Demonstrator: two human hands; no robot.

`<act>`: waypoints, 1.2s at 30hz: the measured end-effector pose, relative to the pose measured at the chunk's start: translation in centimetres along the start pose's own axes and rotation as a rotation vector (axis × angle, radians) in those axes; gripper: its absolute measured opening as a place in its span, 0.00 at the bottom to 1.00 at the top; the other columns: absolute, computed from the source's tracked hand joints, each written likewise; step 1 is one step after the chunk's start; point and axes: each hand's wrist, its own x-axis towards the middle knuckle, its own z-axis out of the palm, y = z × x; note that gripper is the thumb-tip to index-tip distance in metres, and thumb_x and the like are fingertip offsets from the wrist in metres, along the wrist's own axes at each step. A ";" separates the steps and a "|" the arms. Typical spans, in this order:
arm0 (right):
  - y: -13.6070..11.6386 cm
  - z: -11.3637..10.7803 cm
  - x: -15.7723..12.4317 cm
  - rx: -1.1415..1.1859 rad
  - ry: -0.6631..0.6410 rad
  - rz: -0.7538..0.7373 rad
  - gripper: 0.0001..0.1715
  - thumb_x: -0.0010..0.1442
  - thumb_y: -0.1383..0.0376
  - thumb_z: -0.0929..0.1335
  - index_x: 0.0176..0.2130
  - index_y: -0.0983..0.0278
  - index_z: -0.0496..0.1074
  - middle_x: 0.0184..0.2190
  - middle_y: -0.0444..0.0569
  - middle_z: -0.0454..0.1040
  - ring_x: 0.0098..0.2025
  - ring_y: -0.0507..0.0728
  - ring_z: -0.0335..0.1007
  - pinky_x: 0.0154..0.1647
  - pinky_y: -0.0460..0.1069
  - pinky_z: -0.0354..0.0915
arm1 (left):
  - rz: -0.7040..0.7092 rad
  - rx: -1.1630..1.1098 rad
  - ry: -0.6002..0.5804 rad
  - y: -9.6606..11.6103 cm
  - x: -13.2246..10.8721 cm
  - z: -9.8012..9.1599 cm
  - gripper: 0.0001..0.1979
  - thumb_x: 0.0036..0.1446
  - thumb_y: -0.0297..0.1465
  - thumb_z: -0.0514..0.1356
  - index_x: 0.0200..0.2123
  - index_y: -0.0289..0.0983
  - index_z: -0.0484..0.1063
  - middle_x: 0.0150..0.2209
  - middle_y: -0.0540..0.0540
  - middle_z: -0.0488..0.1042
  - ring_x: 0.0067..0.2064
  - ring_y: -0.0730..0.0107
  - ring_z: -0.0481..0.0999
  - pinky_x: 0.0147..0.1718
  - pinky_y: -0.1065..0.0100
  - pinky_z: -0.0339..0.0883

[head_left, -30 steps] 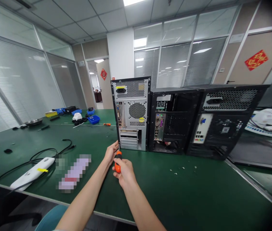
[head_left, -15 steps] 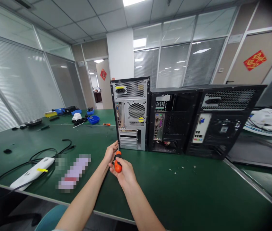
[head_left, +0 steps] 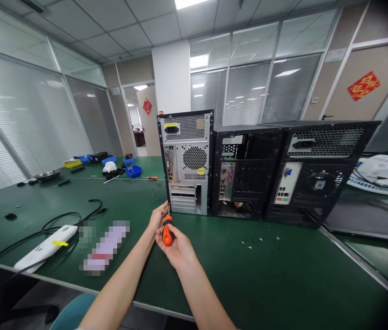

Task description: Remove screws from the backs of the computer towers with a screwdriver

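Observation:
My right hand (head_left: 177, 247) is closed around the orange and black handle of a screwdriver (head_left: 166, 231), whose tip points at the lower left rear corner of a silver-backed computer tower (head_left: 187, 162). My left hand (head_left: 157, 218) sits just left of the handle, its fingers pinched around the screwdriver's shaft near the case. The tower stands upright on the green table (head_left: 214, 270) with its rear panel facing me.
Two black computer cases (head_left: 245, 172) (head_left: 320, 169) stand right of the silver one. Small loose screws (head_left: 259, 240) lie on the table. A white power strip (head_left: 46, 247) with black cables lies at the left; blue bins (head_left: 133, 171) and tools sit farther back.
My right hand has turned on the screwdriver handle and shifted slightly left and down; the orange handle now shows more. My left hand has stayed by the shaft.

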 end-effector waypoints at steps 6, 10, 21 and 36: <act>-0.3 0.2 -0.3 0.097 -0.049 0.097 0.10 0.59 0.70 0.60 0.29 0.69 0.67 0.25 0.50 0.71 0.29 0.49 0.69 0.25 0.43 0.66 | -0.005 0.004 0.057 0.0 0.1 0.1 0.31 0.40 0.15 0.48 0.51 0.31 0.66 0.52 0.42 0.68 0.51 0.69 0.69 0.41 0.73 0.67; -0.3 0.2 -0.3 0.156 -0.100 0.140 0.12 0.60 0.69 0.59 0.30 0.69 0.68 0.27 0.50 0.71 0.30 0.48 0.68 0.24 0.41 0.64 | -0.007 0.002 0.072 0.1 0.2 0.2 0.31 0.40 0.14 0.47 0.51 0.29 0.66 0.54 0.42 0.66 0.53 0.70 0.68 0.49 0.71 0.63; 0.2 -0.4 -0.3 0.189 -0.130 0.144 0.13 0.61 0.68 0.58 0.31 0.67 0.69 0.27 0.49 0.72 0.29 0.49 0.67 0.24 0.42 0.61 | -0.010 -0.004 0.068 -0.2 0.5 0.0 0.28 0.41 0.14 0.47 0.46 0.33 0.71 0.52 0.45 0.69 0.54 0.70 0.67 0.49 0.72 0.62; 0.4 -0.5 0.3 -0.018 0.075 -0.017 0.07 0.45 0.76 0.69 0.21 0.68 0.66 0.16 0.43 0.65 0.18 0.45 0.61 0.13 0.37 0.51 | 0.008 0.008 0.021 -0.7 0.5 -0.6 0.28 0.40 0.19 0.50 0.48 0.34 0.70 0.52 0.42 0.69 0.54 0.67 0.66 0.46 0.70 0.64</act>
